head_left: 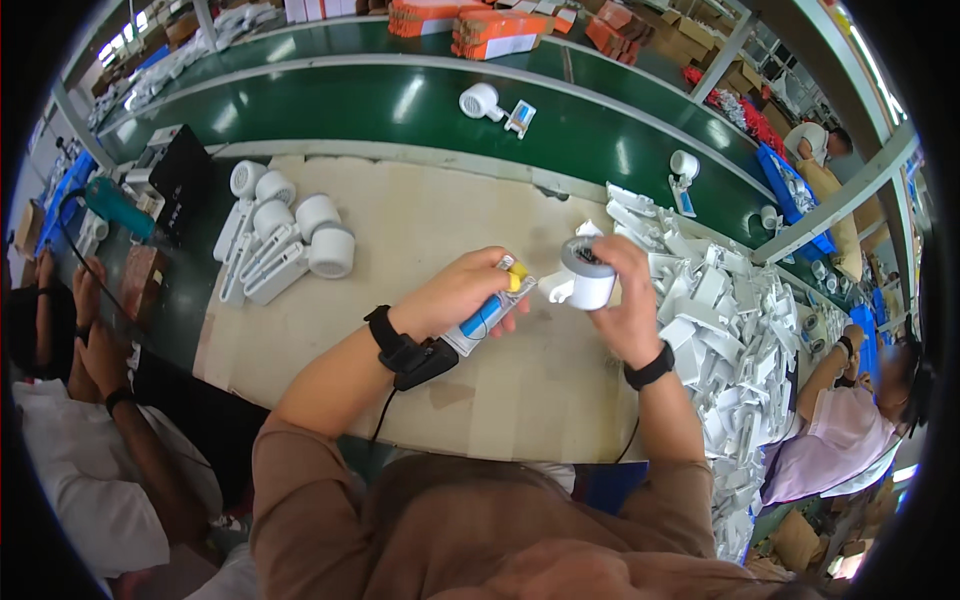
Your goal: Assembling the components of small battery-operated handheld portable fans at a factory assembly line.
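Observation:
A white handheld fan with its handle uncovered is between my two hands. My right hand [628, 300] grips the round fan head [590, 290], which has a grey rim. My left hand [458, 292] is closed around the handle, where a blue battery [482, 316] and a small yellow piece [516, 276] show. The head's short neck points at the handle's end; whether they are joined there I cannot tell. To the left lies a group of white fans [318, 212]. Close by my right hand is a large heap of white plastic handle shells [715, 315].
Beyond the pale worktable [420, 215] runs a green conveyor belt [370, 105], carrying an uncovered fan [482, 103] and another [684, 180]. A teal power screwdriver [118, 207] and a black box [172, 170] are at the left. Co-workers sit on both sides.

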`<state>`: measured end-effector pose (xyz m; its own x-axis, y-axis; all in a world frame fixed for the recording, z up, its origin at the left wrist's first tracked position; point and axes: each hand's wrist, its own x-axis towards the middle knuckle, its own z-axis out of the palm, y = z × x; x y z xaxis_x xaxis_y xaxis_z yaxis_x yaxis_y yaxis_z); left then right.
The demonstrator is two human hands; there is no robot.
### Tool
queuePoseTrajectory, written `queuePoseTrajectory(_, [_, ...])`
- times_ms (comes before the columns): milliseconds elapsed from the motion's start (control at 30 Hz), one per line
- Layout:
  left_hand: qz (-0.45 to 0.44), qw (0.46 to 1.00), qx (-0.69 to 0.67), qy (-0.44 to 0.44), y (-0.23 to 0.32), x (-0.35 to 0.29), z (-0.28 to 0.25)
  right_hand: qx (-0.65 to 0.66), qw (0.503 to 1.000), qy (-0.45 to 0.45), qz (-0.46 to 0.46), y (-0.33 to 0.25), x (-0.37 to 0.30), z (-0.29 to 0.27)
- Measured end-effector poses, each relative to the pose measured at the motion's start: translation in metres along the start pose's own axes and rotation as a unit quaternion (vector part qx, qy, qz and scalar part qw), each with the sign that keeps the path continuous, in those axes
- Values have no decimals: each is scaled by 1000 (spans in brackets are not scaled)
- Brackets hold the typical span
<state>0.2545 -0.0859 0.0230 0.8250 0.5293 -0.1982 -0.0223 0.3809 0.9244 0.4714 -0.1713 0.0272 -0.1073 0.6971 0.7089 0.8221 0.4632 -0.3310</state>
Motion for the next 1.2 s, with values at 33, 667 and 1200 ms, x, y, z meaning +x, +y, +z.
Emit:
queuePoseTrajectory(33, [-5,1000,-8,3,-1,0,2,-9,1000,-6,-6,0,4,-2])
queuePoseTrajectory(667, [160,921,346,78,-6,-8,0,238,942,-190,142,-16,25,-25])
queuePoseTrajectory(1200, [50,944,327,-24,-10,-12,14,277,909,-290,110,5,12,-7])
